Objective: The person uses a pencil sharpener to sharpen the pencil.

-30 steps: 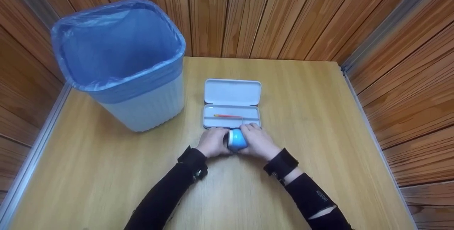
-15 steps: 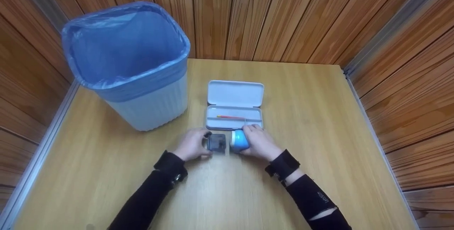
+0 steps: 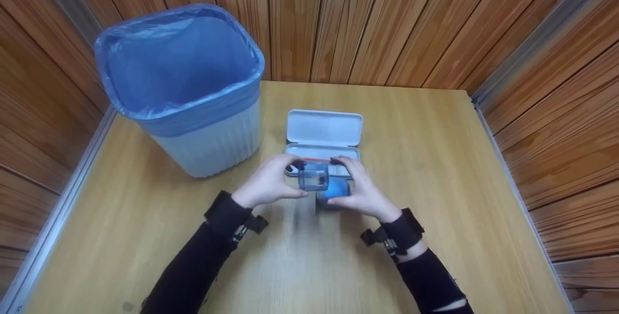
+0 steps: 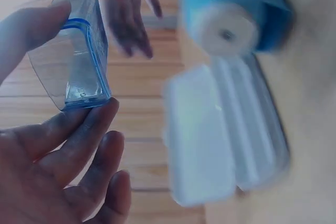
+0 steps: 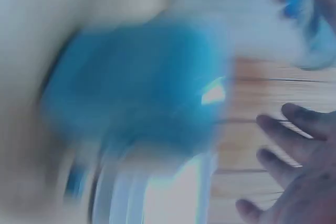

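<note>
My left hand (image 3: 271,178) pinches a clear, blue-tinted plastic box (image 3: 313,177), thumb on one side and fingertips on the other, held up above the table. It looks like the shavings drawer of a pencil sharpener; in the left wrist view the drawer (image 4: 81,80) seems to have nothing in it. Below and to its right stands a blue desktop pencil sharpener (image 3: 335,188), whose white round face (image 4: 223,29) has a small dark hole. My right hand (image 3: 363,192) is beside the sharpener with fingers spread; the right wrist view shows its fingers (image 5: 286,135) apart from the blue body.
A white pencil case (image 3: 325,127) lies open behind the sharpener, with a thin red pencil (image 3: 316,159) in its tray, partly hidden by the drawer. At the left stands a tall white bin (image 3: 213,144) lined with a blue bag (image 3: 251,69). Wood-panelled walls (image 3: 333,23) enclose the table.
My left hand has drawn the clear drawer leftward out of the sharpener, then lifted it and brought it back rightward. My right hand has let go of the sharpener and risen.
</note>
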The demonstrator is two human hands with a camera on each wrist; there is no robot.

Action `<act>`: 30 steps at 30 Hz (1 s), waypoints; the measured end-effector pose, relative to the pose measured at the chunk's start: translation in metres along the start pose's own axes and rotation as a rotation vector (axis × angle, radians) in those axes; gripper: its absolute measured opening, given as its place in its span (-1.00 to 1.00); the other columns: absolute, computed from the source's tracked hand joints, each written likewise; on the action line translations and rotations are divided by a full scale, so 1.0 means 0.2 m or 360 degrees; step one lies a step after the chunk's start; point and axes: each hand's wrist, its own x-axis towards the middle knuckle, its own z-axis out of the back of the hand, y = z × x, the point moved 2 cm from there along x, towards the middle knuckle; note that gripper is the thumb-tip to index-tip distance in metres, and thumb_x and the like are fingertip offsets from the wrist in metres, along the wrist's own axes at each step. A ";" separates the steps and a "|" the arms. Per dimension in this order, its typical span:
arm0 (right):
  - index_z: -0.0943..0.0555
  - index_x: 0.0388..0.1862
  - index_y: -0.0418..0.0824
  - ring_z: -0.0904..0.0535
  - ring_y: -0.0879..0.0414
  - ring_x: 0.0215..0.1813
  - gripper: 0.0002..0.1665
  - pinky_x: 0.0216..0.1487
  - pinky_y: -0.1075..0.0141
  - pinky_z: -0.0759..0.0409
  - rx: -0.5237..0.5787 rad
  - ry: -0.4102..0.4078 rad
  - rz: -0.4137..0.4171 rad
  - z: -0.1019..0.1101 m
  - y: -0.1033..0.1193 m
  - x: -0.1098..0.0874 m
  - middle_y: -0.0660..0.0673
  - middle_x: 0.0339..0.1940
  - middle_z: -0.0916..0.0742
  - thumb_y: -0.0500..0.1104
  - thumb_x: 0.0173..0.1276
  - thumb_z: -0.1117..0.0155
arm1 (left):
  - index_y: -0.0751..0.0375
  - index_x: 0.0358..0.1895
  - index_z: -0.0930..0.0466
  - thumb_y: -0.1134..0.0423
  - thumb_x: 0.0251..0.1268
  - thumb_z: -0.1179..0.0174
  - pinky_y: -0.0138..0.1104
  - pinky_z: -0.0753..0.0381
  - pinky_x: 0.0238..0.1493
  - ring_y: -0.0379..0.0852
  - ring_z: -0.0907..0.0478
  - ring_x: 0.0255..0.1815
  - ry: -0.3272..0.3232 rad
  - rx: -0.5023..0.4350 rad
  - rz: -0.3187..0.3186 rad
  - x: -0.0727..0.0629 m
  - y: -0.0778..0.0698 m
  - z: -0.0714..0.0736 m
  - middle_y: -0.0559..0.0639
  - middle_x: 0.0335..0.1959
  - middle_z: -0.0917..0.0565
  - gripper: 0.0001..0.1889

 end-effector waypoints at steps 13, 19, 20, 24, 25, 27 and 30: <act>-0.49 0.25 -0.40 -0.54 -0.14 0.23 -0.27 0.34 -0.17 -0.40 0.0510 -0.0263 0.0020 0.01 0.07 -0.06 -0.34 0.15 -0.66 -0.35 0.05 -0.49 | 0.22 0.34 -0.44 0.10 -0.05 -0.54 0.00 -0.46 0.34 0.10 -0.48 0.30 -0.0052 0.0017 -0.0158 -0.01 -0.14 -0.03 0.14 0.27 -0.58 -0.19; -0.49 0.22 -0.45 -0.54 0.13 0.21 -0.29 0.36 0.06 -0.40 0.0473 -0.0364 0.0016 0.03 0.03 -0.09 -0.37 0.14 -0.67 -0.35 0.04 -0.47 | 0.33 0.04 -0.58 0.11 0.07 -0.39 0.07 -0.50 0.15 0.22 -0.55 0.07 -0.1311 0.0531 -0.0649 -0.12 -0.16 0.26 0.27 0.02 -0.65 -0.50; -0.49 0.22 -0.45 -0.53 0.18 0.21 -0.30 0.35 0.12 -0.39 0.0478 -0.0373 0.0015 0.03 0.03 -0.10 -0.38 0.15 -0.67 -0.36 0.05 -0.46 | 0.33 0.01 -0.59 0.11 0.11 -0.34 0.08 -0.48 0.17 0.24 -0.54 0.06 -0.1553 0.0643 -0.0616 -0.14 -0.15 0.34 0.28 0.00 -0.65 -0.55; -0.48 0.21 -0.50 -0.51 0.31 0.17 -0.32 0.32 0.32 -0.36 0.0526 -0.0397 0.0001 0.04 0.01 -0.11 -0.41 0.14 -0.66 -0.40 0.06 -0.42 | 0.32 -0.05 -0.63 0.05 0.36 -0.14 0.11 -0.38 0.27 0.28 -0.51 0.12 -0.1887 0.0917 -0.0165 -0.18 -0.06 0.60 0.29 0.00 -0.68 -0.63; -0.47 0.21 -0.51 -0.50 0.33 0.16 -0.33 0.32 0.34 -0.35 0.0539 -0.0400 -0.0010 0.04 0.00 -0.11 -0.42 0.15 -0.66 -0.41 0.06 -0.41 | 0.35 -0.09 -0.63 0.03 0.42 -0.10 0.12 -0.38 0.24 0.30 -0.51 0.08 -0.1863 0.0973 -0.0081 -0.19 -0.03 0.63 0.31 -0.04 -0.69 -0.62; -0.46 0.21 -0.54 -0.50 0.34 0.15 -0.33 0.31 0.36 -0.35 0.0553 -0.0406 -0.0035 0.04 -0.01 -0.11 -0.43 0.15 -0.65 -0.41 0.08 -0.40 | 0.40 -0.23 -0.63 -0.03 0.47 -0.03 0.11 -0.42 0.10 0.32 -0.55 -0.07 -0.1804 0.1085 0.0001 -0.20 0.02 0.67 0.33 -0.21 -0.71 -0.53; -0.46 0.20 -0.53 -0.50 0.33 0.12 -0.34 0.30 0.33 -0.35 0.0559 -0.0413 -0.0070 0.04 -0.02 -0.12 -0.43 0.15 -0.65 -0.40 0.09 -0.40 | 0.43 -0.41 -0.57 -0.12 0.46 -0.02 0.10 -0.41 -0.16 0.32 -0.53 -0.32 -0.1769 0.1206 -0.0023 -0.21 0.06 0.68 0.33 -0.43 -0.68 -0.42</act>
